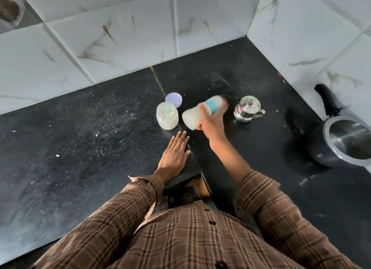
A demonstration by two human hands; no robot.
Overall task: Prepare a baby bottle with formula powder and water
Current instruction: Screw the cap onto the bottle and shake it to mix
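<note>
My right hand (210, 124) grips a baby bottle (200, 114) around its middle, above the black counter. The bottle is tilted almost on its side and blurred; its wide base holds milky white liquid and points left, and its teal ring and cap point right. My left hand (174, 152) lies flat, palm down, fingers spread, on the counter's inner corner. A clear jar of white formula powder (167, 118) stands open just left of the bottle, with a green scoop inside. The jar's lilac lid (173, 100) lies behind it.
A small steel lidded jug (248, 109) stands right of the bottle. A dark pressure cooker (347, 142) with a black handle sits at the right edge. White marble tiles (120, 37) wall the back and right side. The black counter (80, 128) is dusted with powder.
</note>
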